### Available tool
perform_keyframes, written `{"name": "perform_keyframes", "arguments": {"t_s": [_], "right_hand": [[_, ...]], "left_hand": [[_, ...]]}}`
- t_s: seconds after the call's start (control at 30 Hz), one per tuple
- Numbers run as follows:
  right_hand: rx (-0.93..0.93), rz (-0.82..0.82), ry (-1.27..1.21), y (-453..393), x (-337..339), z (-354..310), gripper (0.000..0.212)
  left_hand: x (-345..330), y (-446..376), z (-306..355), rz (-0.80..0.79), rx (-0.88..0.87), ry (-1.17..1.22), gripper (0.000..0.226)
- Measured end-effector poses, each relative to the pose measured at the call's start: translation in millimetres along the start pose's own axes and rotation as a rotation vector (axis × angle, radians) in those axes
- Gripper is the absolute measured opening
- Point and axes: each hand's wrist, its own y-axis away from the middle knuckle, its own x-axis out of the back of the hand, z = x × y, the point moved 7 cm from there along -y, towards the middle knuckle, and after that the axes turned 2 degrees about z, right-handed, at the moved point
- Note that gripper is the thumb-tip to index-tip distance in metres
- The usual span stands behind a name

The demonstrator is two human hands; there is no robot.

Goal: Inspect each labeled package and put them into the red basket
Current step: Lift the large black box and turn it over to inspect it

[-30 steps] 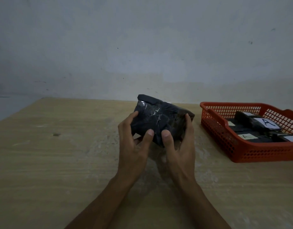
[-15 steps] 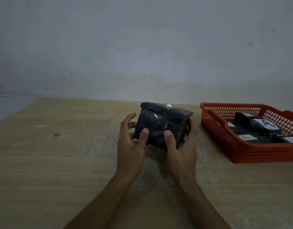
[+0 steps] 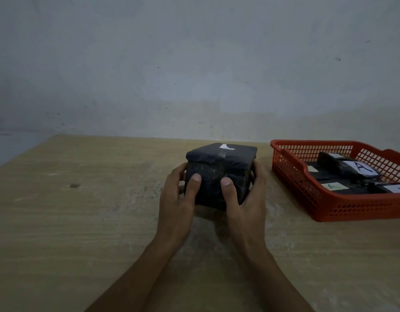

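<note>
At centre a black package (image 3: 219,174) is gripped by both hands, the left hand (image 3: 178,199) at its 9 o'clock side and the right hand (image 3: 246,199) at 3 o'clock, thumbs on the near face. A white scrap, perhaps a label (image 3: 226,147), shows on top. At 3 o'clock on the worktop (image 3: 81,221) sits a red basket (image 3: 352,208) holding dark packages labelled A (image 3: 350,167).

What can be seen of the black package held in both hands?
The black package is a boxy parcel wrapped in dark, glossy, crinkled plastic, with tape-like shine across the front. A small white scrap of label shows on its top face; no letter is readable. It sits upright and roughly level over the wooden table, left of the red basket. The left hand and right hand grip its sides, thumbs pressed on the near face.
</note>
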Motion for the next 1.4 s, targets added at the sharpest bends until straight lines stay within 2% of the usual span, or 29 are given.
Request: {"name": "perform_keyframes", "arguments": {"t_s": [0.13,0.33,0.47,0.63,0.73,0.9,1.13,1.4], "right_hand": [[0.019,-0.009,0.034,0,0,-1,0.082],[0.044,-0.033,0.096,1,-3,-1,0.082],[0.08,-0.081,0.154,2,-7,-2,0.078],[0.12,-0.107,0.2,3,-10,-7,0.073],[0.116,-0.1,0.186,3,-9,-7,0.071],[0.098,-0.079,0.126,1,-8,-5,0.059],[0.036,-0.024,0.026,-2,-4,-2,0.047],[-0.181,0.085,-0.182,-5,6,6,0.072]], "left_hand": [[0,0,-4,-0.009,0.029,0.042,0.062],[-1,-2,-6,-0.019,0.141,0.155,0.048],[3,-4,-19,0.04,0.309,0.295,0.069],[7,-7,-33,0.096,0.449,0.353,0.086],[9,-8,-36,0.105,0.479,0.338,0.083],[11,-7,-38,0.133,0.478,0.347,0.067],[12,-7,-32,0.181,0.403,0.39,0.073],[6,-6,-26,0.102,0.311,0.369,0.064]]}}
